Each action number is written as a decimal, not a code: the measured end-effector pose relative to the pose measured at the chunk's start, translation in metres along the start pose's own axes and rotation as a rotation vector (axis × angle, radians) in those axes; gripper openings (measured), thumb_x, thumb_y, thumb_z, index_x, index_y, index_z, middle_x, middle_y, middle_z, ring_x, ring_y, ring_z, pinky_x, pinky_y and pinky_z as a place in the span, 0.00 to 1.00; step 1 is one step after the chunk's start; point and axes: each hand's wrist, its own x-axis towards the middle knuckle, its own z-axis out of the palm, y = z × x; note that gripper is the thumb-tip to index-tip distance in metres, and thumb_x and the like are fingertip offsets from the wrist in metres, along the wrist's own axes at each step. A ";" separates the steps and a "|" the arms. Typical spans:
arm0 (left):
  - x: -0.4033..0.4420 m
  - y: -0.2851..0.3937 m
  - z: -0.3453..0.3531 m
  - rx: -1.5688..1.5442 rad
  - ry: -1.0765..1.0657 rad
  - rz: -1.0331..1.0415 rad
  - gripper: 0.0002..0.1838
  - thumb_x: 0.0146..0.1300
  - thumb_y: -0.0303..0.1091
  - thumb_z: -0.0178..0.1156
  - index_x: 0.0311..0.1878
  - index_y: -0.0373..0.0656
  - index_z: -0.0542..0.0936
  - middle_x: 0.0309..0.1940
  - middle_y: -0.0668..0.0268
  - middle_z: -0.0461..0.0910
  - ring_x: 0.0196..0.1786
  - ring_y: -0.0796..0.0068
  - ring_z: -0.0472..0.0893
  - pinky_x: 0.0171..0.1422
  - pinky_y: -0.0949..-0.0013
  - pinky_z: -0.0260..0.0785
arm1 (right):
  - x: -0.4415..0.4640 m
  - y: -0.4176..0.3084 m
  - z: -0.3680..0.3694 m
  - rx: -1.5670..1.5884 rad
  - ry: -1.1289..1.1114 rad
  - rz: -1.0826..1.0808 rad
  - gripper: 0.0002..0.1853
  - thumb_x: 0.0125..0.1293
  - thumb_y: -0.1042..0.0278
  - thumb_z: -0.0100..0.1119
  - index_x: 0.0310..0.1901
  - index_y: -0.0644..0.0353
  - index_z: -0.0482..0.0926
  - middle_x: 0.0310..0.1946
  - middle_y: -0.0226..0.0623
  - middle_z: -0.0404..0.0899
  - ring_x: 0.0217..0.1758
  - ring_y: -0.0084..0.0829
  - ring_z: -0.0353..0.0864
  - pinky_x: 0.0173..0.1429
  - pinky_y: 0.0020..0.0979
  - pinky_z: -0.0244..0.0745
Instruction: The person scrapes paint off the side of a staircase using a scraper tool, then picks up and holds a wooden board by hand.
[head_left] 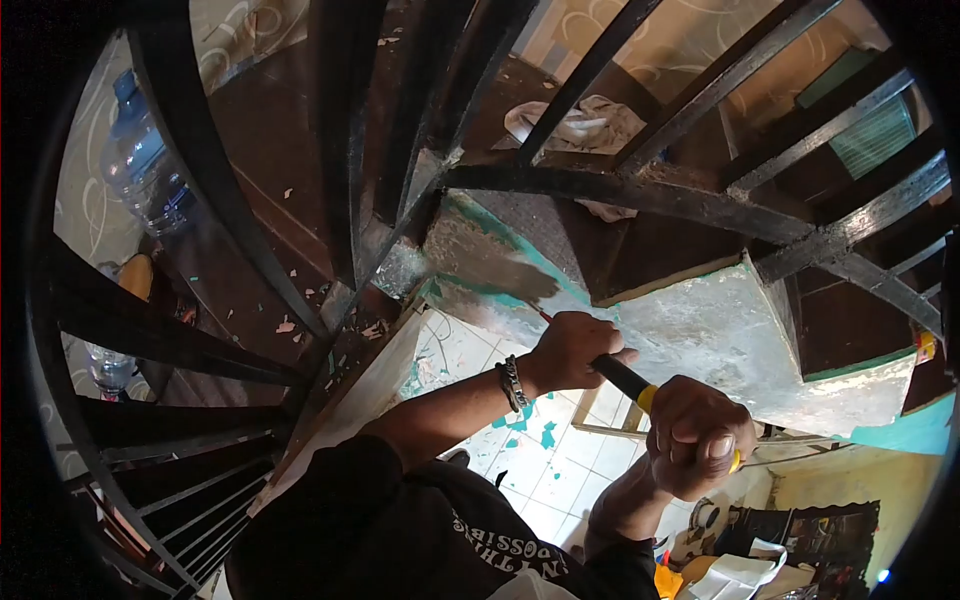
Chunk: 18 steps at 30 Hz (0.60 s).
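My left hand (575,350), with a metal bracelet on its wrist, is closed around the front part of a long tool. The tool's black shaft (622,378) with a yellow band runs between my two hands. My right hand (700,437) is wrapped round its rear end, where a bit of yellow shows. A thin reddish tip sticks out beyond my left hand against the side of the stair wall (500,270). Grey bare plaster and turquoise paint remnants show there. My fingers hide much of the tool.
Black metal railings (690,200) surround the stairs. Turquoise paint flakes lie on the white tiled floor (560,480) below. A large plastic bottle (145,170) stands at the left, and a crumpled cloth (585,125) lies on a brown step. A wooden frame (605,430) is below.
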 end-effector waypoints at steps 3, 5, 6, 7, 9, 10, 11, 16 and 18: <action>-0.003 -0.003 -0.001 0.032 0.019 -0.069 0.18 0.56 0.36 0.68 0.19 0.45 0.70 0.16 0.62 0.71 0.21 0.56 0.75 0.26 0.58 0.62 | 0.004 0.023 0.001 0.007 0.028 -0.046 0.15 0.72 0.67 0.45 0.25 0.60 0.66 0.09 0.25 0.59 0.09 0.18 0.56 0.15 0.26 0.56; -0.003 -0.002 -0.001 0.024 -0.007 -0.065 0.18 0.56 0.36 0.68 0.19 0.44 0.70 0.16 0.62 0.71 0.21 0.56 0.75 0.26 0.58 0.62 | 0.005 0.022 0.002 -0.021 0.031 -0.012 0.14 0.71 0.67 0.43 0.25 0.58 0.65 0.10 0.24 0.60 0.08 0.18 0.55 0.15 0.25 0.57; -0.001 0.000 -0.003 0.025 -0.029 -0.064 0.17 0.56 0.35 0.68 0.19 0.44 0.70 0.16 0.62 0.71 0.22 0.55 0.76 0.25 0.58 0.62 | 0.005 0.015 0.003 -0.022 0.031 -0.012 0.14 0.71 0.67 0.43 0.25 0.58 0.65 0.10 0.24 0.60 0.08 0.18 0.55 0.15 0.25 0.57; 0.004 0.005 -0.006 -0.007 -0.054 -0.047 0.17 0.56 0.36 0.68 0.19 0.44 0.70 0.16 0.61 0.71 0.22 0.55 0.76 0.26 0.57 0.63 | 0.004 0.005 0.004 -0.016 0.026 -0.037 0.16 0.70 0.64 0.48 0.24 0.59 0.65 0.10 0.29 0.64 0.10 0.21 0.59 0.16 0.26 0.59; 0.005 0.002 -0.006 -0.019 -0.046 -0.039 0.18 0.57 0.36 0.68 0.19 0.44 0.70 0.16 0.60 0.71 0.22 0.55 0.76 0.26 0.57 0.63 | 0.003 0.000 0.005 -0.012 0.037 -0.042 0.20 0.69 0.60 0.53 0.21 0.61 0.66 0.10 0.34 0.67 0.10 0.24 0.63 0.17 0.27 0.61; 0.006 0.003 -0.005 -0.035 -0.040 -0.025 0.18 0.57 0.37 0.67 0.19 0.44 0.70 0.16 0.60 0.71 0.22 0.54 0.76 0.27 0.56 0.63 | 0.000 0.009 0.001 -0.045 0.086 0.004 0.19 0.69 0.60 0.52 0.21 0.60 0.66 0.11 0.34 0.67 0.10 0.24 0.63 0.17 0.28 0.60; -0.003 -0.002 -0.003 0.056 -0.065 -0.120 0.18 0.57 0.37 0.67 0.19 0.43 0.69 0.16 0.59 0.71 0.22 0.54 0.76 0.27 0.56 0.64 | -0.001 0.022 -0.001 -0.031 0.093 0.040 0.19 0.69 0.61 0.53 0.21 0.60 0.66 0.11 0.34 0.67 0.11 0.24 0.64 0.17 0.28 0.61; 0.000 0.003 -0.007 0.027 -0.043 -0.065 0.18 0.58 0.39 0.67 0.19 0.43 0.70 0.17 0.59 0.71 0.23 0.54 0.76 0.28 0.55 0.64 | 0.001 0.009 0.004 0.009 0.029 -0.108 0.16 0.69 0.63 0.55 0.25 0.61 0.69 0.12 0.33 0.67 0.11 0.23 0.62 0.18 0.27 0.61; 0.006 0.006 -0.007 -0.044 0.000 -0.003 0.19 0.58 0.38 0.67 0.19 0.43 0.70 0.16 0.59 0.70 0.23 0.54 0.76 0.28 0.56 0.64 | -0.003 0.009 0.000 0.088 0.000 -0.058 0.16 0.69 0.63 0.55 0.25 0.62 0.69 0.12 0.33 0.67 0.11 0.23 0.62 0.18 0.27 0.60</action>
